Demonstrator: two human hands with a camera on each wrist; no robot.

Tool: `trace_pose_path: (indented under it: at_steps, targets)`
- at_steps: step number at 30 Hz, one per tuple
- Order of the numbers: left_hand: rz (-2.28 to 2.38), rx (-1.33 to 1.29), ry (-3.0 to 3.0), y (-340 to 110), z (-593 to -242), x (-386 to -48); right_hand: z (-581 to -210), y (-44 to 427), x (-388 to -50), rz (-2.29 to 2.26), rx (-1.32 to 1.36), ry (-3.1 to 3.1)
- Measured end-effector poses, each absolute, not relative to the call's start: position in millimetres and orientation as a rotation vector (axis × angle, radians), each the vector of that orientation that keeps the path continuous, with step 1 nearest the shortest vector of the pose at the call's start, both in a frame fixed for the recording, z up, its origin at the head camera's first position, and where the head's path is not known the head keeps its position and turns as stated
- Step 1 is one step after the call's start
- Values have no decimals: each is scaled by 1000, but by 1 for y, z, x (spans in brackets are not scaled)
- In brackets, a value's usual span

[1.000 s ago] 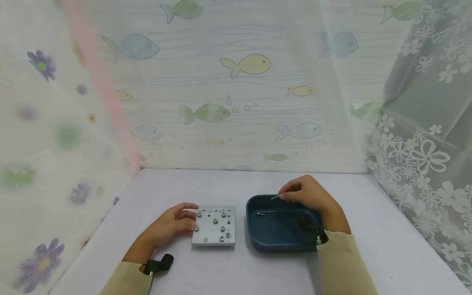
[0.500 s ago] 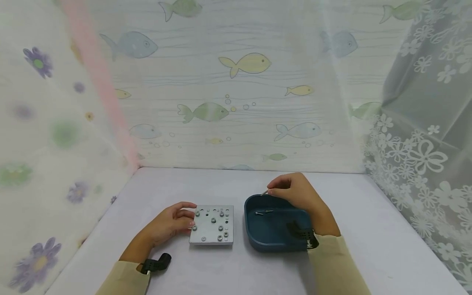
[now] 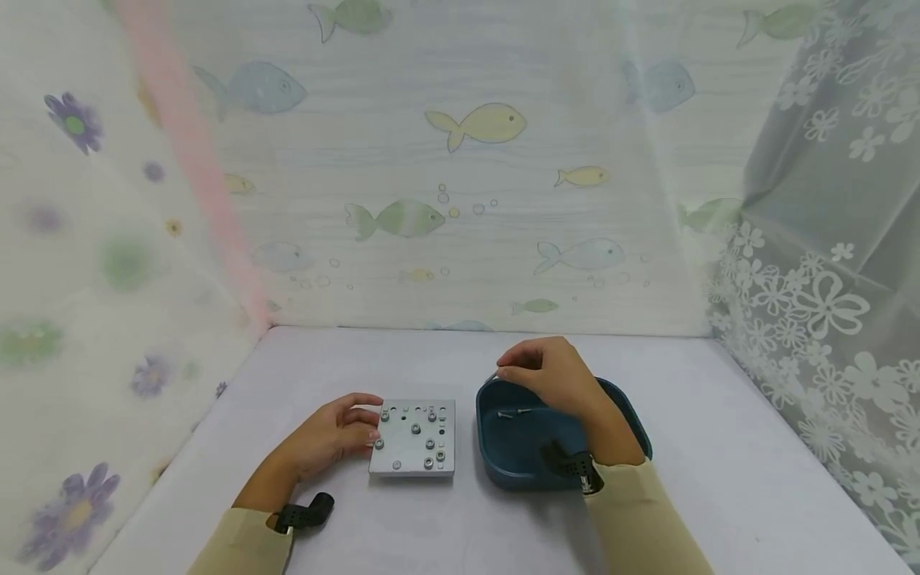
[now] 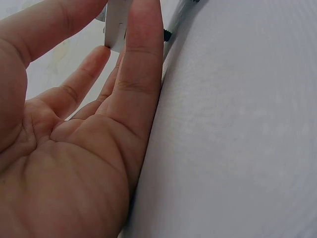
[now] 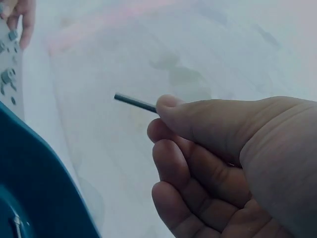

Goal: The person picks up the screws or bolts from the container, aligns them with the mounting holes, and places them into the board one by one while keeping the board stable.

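Right hand (image 3: 546,375): right of centre in the frame, raised over the rear left of the tray; thumb and forefinger pinch a rod, remaining fingers curled beneath. Rod (image 5: 134,102): slim, metallic, straight; slopes down to the left at the tray's rear left rim in the head view; its free end projects past the fingertips.

Left hand (image 3: 334,435): left of centre, low over the bench; thumb and fingers hold the left edge of the plate.

Sleeves (image 3: 240,543): two, beige, entering from the bottom edge, each with a black wrist device (image 3: 305,515).

Tray (image 3: 499,477): dark blue, rounded corners, partly hidden by the right arm; contains small metal pieces (image 3: 509,414) near its left rear.

Plate (image 3: 405,446): square, silver-grey, flat, just left of the tray; carries several bolts (image 3: 415,429) and holes.

Bench (image 3: 402,531): white, smooth.

Room: fish-printed sheet (image 3: 395,168) behind; flowered sheet (image 3: 108,208), left; translucent curtain (image 3: 812,263) with white flowers, right.
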State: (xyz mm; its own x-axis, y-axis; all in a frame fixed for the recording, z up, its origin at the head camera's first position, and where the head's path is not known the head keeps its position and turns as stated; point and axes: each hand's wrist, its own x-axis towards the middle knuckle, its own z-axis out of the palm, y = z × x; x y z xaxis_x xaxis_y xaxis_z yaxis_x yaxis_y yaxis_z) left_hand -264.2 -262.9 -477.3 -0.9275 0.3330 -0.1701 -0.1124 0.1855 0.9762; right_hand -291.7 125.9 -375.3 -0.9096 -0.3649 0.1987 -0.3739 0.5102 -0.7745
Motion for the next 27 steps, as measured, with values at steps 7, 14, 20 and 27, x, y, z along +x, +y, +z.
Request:
trace_pose_path:
  at_steps: [7,14,20,27]
  targets:
    - [1794,210,2118,-263,-478,-264,-380,107,-288,1344,690,-2784]
    - [1793,214,2125,-263,-476,-265,-383,95,-285,1363,711,-2792]
    - [1799,205,2121,-263,-477,-265,-387,87,-282,1386,735,-2812]
    - [1793,214,2122,-263,-476,-264,-393,77,-281,1315,772,-2849]
